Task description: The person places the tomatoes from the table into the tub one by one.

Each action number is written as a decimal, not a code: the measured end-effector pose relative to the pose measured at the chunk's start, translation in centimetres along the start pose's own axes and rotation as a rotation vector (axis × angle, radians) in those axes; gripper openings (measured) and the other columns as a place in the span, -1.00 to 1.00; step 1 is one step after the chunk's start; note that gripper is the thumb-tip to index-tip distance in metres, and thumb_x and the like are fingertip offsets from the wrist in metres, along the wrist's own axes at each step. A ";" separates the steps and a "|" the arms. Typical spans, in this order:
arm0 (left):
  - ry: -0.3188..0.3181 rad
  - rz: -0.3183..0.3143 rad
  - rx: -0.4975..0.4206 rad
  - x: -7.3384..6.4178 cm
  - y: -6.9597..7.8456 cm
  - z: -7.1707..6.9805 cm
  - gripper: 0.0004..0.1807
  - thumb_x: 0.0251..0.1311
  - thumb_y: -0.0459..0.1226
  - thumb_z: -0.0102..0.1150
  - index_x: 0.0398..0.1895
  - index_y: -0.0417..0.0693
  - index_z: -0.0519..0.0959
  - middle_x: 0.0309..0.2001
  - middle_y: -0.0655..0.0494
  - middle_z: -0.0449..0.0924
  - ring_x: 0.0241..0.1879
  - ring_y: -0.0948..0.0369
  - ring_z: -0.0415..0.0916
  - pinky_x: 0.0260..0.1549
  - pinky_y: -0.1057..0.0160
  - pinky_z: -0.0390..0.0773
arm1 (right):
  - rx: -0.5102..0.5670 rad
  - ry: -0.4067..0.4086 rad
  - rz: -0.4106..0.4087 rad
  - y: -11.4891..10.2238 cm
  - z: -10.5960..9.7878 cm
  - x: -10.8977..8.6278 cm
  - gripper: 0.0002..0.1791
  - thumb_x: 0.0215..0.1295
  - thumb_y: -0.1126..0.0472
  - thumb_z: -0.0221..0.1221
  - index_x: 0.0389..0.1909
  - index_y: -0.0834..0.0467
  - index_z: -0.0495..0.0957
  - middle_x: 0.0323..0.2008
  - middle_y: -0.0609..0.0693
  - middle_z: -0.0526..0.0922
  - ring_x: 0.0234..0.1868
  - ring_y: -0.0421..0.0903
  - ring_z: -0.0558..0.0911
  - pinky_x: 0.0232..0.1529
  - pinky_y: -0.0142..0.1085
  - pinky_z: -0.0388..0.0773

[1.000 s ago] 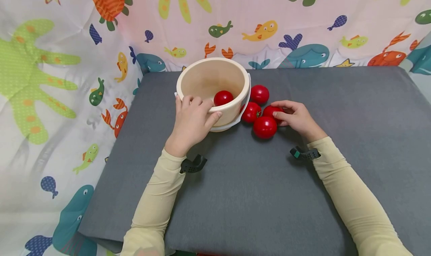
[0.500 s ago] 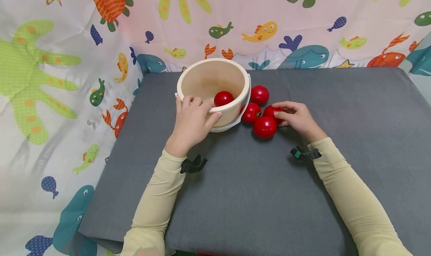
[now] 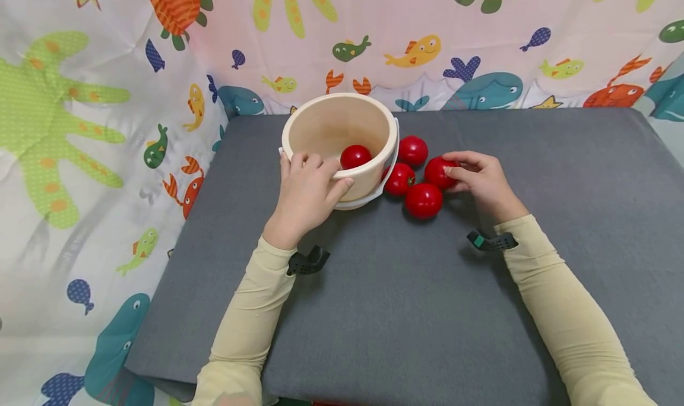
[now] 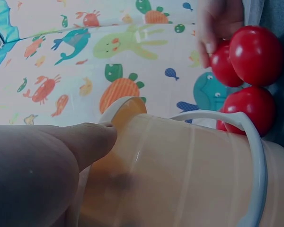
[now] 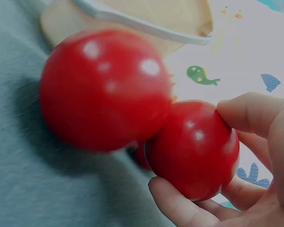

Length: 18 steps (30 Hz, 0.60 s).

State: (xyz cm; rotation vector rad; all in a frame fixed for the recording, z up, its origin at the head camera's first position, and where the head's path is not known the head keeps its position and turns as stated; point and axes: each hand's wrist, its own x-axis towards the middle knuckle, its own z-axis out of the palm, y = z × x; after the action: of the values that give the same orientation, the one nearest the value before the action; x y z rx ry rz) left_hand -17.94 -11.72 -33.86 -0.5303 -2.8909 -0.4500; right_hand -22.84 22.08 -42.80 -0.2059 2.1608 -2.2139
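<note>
My left hand (image 3: 306,195) grips the near rim of a cream bucket (image 3: 365,183), fingers over the edge and thumb along the outside. One red tomato (image 3: 355,156) lies inside it. To the bucket's right, my right hand (image 3: 485,183) pinches another tomato (image 3: 440,172) between thumb and fingers. In the right wrist view this held tomato (image 5: 194,153) overlaps a larger-looking tomato (image 5: 104,90) beside it. Three more tomatoes sit close by on the table: one at the back (image 3: 413,151), one with a green stem (image 3: 399,179) against the bucket, one in front (image 3: 424,200).
A grey cloth covers the table (image 3: 385,311). The bucket's white handle (image 3: 388,171) hangs down its right side, close to the tomatoes. Behind and to the left hangs a curtain (image 3: 315,14) printed with sea animals.
My right hand has shifted a little to the right and back with its tomato, drawing it away from the stemmed one. The front tomato has rolled slightly right. My left hand and the bucket stay put.
</note>
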 end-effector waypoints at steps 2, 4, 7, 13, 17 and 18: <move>0.003 0.002 0.002 0.0 0.0 0.0 -0.67 0.41 0.02 0.15 -0.05 -0.01 0.64 -0.06 -0.10 0.60 0.29 -0.14 0.31 0.45 -0.51 -0.16 | -0.014 0.009 -0.016 -0.8 0.0 0.2 -0.72 0.36 0.34 0.27 0.06 0.18 0.69 -0.16 -0.16 0.73 -0.26 -0.22 0.72 -0.34 -0.39 0.72; 0.005 0.003 0.001 0.0 0.0 0.0 -0.67 0.41 0.02 0.15 -0.05 -0.01 0.64 -0.06 -0.11 0.60 0.29 -0.14 0.31 0.45 -0.50 -0.16 | -0.004 0.005 -0.036 -1.6 0.1 0.4 -0.72 0.36 0.34 0.27 0.07 0.20 0.68 -0.14 -0.14 0.72 -0.25 -0.22 0.73 -0.34 -0.39 0.73; 0.008 0.004 0.001 0.0 0.0 0.0 -0.67 0.41 0.02 0.15 -0.05 -0.02 0.64 -0.06 -0.11 0.61 0.29 -0.14 0.31 0.45 -0.51 -0.16 | 0.015 -0.006 -0.065 -2.9 0.2 0.9 -0.72 0.36 0.37 0.26 0.07 0.20 0.69 -0.13 -0.11 0.72 -0.23 -0.21 0.74 -0.34 -0.39 0.72; 0.014 0.012 0.004 0.0 -0.2 0.1 -0.67 0.41 0.02 0.15 -0.05 -0.01 0.64 -0.06 -0.11 0.61 0.28 -0.14 0.32 0.44 -0.51 -0.15 | 0.082 -0.022 -0.121 -6.2 1.5 2.0 -0.72 0.36 0.40 0.24 0.04 0.17 0.71 -0.12 -0.07 0.73 -0.18 -0.17 0.73 -0.35 -0.36 0.73; 0.015 0.013 0.005 0.0 -0.2 0.2 -0.67 0.41 0.02 0.15 -0.04 -0.01 0.64 -0.06 -0.11 0.61 0.28 -0.14 0.32 0.44 -0.50 -0.15 | 0.082 -0.043 -0.146 -8.8 2.8 2.8 -0.71 0.36 0.39 0.23 0.06 0.16 0.71 -0.04 -0.04 0.69 -0.06 -0.12 0.68 -0.32 -0.36 0.74; 0.015 0.013 0.005 0.0 -0.2 0.2 -0.67 0.41 0.02 0.15 -0.04 -0.01 0.64 -0.06 -0.10 0.61 0.28 -0.13 0.32 0.45 -0.50 -0.14 | 0.070 -0.050 -0.152 -9.4 3.2 3.1 -0.70 0.36 0.39 0.24 0.07 0.17 0.70 -0.01 -0.03 0.67 -0.03 -0.10 0.66 -0.31 -0.36 0.74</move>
State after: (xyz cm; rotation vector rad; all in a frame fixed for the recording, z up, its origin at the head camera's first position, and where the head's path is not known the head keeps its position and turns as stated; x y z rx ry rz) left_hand -18.00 -11.81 -34.07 -0.5423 -2.8723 -0.4433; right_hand -24.89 18.77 -33.13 -0.4318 2.1042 -2.3314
